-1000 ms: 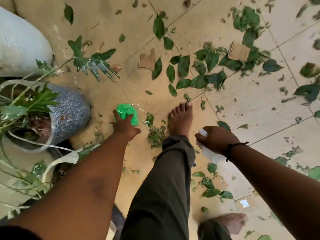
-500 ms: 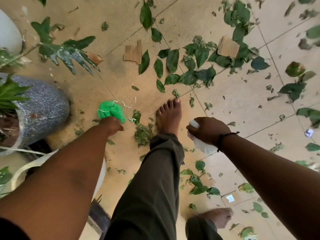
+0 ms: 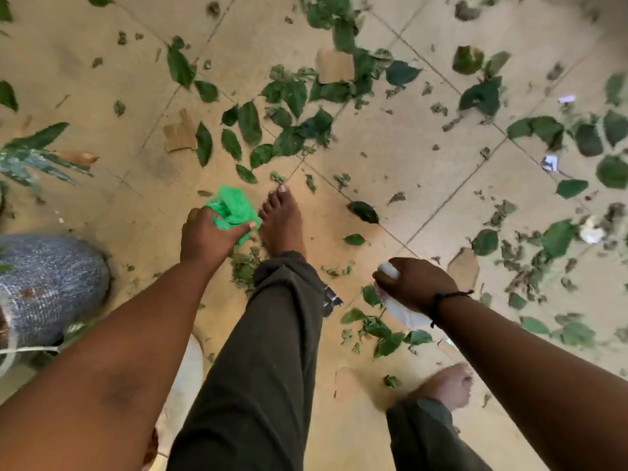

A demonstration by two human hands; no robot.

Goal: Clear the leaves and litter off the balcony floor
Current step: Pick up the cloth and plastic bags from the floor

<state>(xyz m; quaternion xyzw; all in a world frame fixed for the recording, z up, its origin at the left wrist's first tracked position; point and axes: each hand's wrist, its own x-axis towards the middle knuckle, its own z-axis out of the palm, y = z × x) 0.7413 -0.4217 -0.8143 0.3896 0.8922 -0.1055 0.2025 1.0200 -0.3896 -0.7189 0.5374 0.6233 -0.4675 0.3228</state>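
— How much room do I have?
— Open tiled floor (image 3: pixel 407 205) ahead, strewn with leaves (image 3: pixel 249 122); a pot (image 3: pixel 51 283) crowds my left.
— And my hands?
— My left hand (image 3: pixel 207 237) grips a green bag (image 3: pixel 234 210); my right hand (image 3: pixel 419 282) is curled round a white wad (image 3: pixel 402 311).

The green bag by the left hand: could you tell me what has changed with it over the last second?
The left hand, which a second ago only reached to the green bag on the floor, now grips it in its fingers. The person has also stepped forward, since the pot has slid back in the view. The right hand holds its white wad as before.
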